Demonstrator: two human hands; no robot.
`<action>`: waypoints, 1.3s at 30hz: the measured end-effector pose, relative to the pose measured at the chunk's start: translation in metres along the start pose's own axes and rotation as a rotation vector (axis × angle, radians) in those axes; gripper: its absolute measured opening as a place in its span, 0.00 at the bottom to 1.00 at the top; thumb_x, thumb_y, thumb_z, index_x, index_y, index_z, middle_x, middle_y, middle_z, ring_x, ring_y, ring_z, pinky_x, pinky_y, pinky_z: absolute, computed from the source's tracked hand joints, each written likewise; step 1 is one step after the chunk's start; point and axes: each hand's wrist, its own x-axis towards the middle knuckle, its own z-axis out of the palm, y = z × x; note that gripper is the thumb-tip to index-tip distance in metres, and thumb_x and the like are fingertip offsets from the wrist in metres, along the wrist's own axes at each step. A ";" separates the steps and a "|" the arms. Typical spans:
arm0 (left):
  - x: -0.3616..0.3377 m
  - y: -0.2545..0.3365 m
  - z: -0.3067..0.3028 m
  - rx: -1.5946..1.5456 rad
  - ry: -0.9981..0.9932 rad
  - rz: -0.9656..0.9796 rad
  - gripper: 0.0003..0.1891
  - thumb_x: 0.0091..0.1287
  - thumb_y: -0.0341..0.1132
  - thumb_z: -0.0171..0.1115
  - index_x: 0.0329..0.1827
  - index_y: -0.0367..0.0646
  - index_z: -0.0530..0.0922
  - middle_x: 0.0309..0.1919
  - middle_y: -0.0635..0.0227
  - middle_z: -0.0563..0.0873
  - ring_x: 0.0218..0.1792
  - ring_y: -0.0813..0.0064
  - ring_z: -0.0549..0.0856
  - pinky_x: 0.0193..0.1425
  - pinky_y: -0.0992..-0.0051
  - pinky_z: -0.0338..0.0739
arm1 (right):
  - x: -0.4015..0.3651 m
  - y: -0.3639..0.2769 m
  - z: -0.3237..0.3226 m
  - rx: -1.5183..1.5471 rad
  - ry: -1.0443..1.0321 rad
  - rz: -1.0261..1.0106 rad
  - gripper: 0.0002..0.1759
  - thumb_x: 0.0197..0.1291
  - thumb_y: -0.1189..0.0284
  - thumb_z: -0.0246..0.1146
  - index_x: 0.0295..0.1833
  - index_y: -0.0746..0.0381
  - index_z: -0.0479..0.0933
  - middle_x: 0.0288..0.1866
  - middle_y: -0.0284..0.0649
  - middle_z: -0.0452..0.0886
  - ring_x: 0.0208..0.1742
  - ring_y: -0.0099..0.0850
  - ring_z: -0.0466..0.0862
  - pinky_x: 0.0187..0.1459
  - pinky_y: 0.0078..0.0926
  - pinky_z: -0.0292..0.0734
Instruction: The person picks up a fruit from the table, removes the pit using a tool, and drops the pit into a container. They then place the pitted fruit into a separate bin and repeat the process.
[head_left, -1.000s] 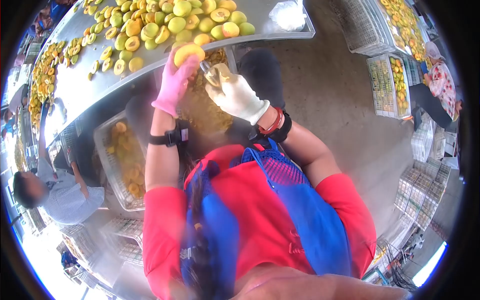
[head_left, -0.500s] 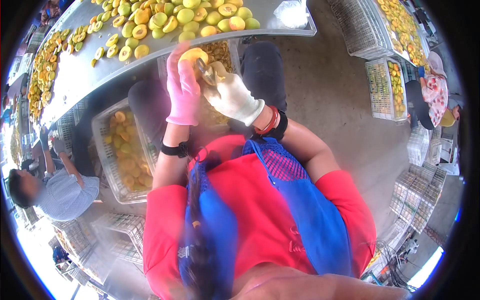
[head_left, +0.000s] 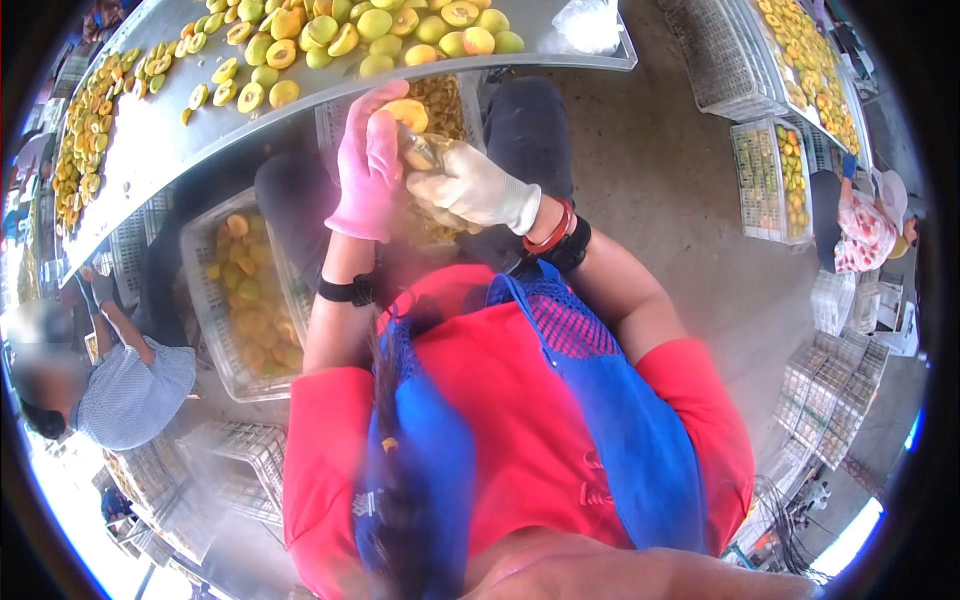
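My left hand (head_left: 366, 165), in a pink glove, is closed around a yellow-orange fruit half (head_left: 408, 114) just below the table edge. In a whitish glove, my right hand (head_left: 470, 187) grips a metal tool (head_left: 420, 150), whose tip meets the fruit; its exact shape is partly hidden by the fingers. Beneath both hands is a crate of small brown-yellow pieces (head_left: 440, 100). Many halved green and orange fruits (head_left: 376, 24) lie on the metal table (head_left: 215, 135) ahead.
A white crate of fruit halves (head_left: 215, 330) stands left of my legs. A clear plastic bag (head_left: 588, 27) lies at the table's corner. One co-worker (head_left: 135, 390) is at the left, another (head_left: 865, 225) at the far right beside a fruit crate (head_left: 755, 190) and stacked crates (head_left: 830, 395).
My right hand has moved slightly right and down, and the tool's angle has changed. The fruit has turned a little in my left hand. Both co-workers have shifted posture.
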 end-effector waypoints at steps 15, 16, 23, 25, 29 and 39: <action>-0.009 -0.008 -0.008 0.062 0.046 -0.016 0.22 0.79 0.48 0.50 0.61 0.39 0.75 0.51 0.65 0.84 0.47 0.80 0.82 0.55 0.78 0.75 | 0.006 0.009 -0.003 0.384 -0.230 0.292 0.05 0.69 0.69 0.59 0.40 0.55 0.70 0.24 0.25 0.65 0.17 0.15 0.61 0.17 0.17 0.55; -0.009 -0.006 -0.008 0.046 0.035 -0.044 0.23 0.79 0.50 0.49 0.61 0.38 0.75 0.51 0.64 0.84 0.48 0.79 0.82 0.55 0.77 0.75 | 0.005 0.003 0.001 0.382 -0.212 0.273 0.05 0.69 0.70 0.59 0.40 0.55 0.69 0.24 0.26 0.65 0.17 0.15 0.61 0.17 0.17 0.55; 0.002 0.001 -0.021 -0.212 0.158 -0.228 0.37 0.75 0.66 0.45 0.62 0.36 0.73 0.42 0.58 0.86 0.38 0.71 0.85 0.46 0.74 0.80 | 0.009 0.001 0.000 0.193 -0.234 0.222 0.07 0.69 0.70 0.60 0.39 0.57 0.69 0.26 0.27 0.68 0.20 0.19 0.66 0.19 0.21 0.62; 0.002 -0.002 -0.033 -0.032 0.178 -0.158 0.36 0.77 0.65 0.42 0.62 0.36 0.73 0.45 0.60 0.86 0.44 0.71 0.84 0.53 0.72 0.79 | 0.010 0.004 0.002 -0.029 -0.112 0.015 0.07 0.68 0.70 0.60 0.39 0.59 0.69 0.27 0.31 0.72 0.20 0.24 0.69 0.22 0.28 0.68; -0.006 0.001 -0.038 0.180 0.163 -0.060 0.25 0.81 0.51 0.43 0.62 0.37 0.75 0.48 0.61 0.86 0.47 0.75 0.84 0.56 0.74 0.78 | 0.021 0.018 0.008 -0.809 0.216 -0.327 0.11 0.63 0.67 0.61 0.43 0.63 0.73 0.30 0.48 0.82 0.28 0.44 0.83 0.35 0.43 0.79; -0.014 0.015 -0.113 0.616 0.740 -0.138 0.21 0.80 0.48 0.50 0.62 0.39 0.75 0.48 0.57 0.85 0.45 0.69 0.86 0.47 0.72 0.84 | 0.013 0.044 -0.007 -1.296 0.104 -0.161 0.13 0.59 0.67 0.61 0.45 0.64 0.74 0.27 0.49 0.83 0.31 0.50 0.85 0.36 0.48 0.80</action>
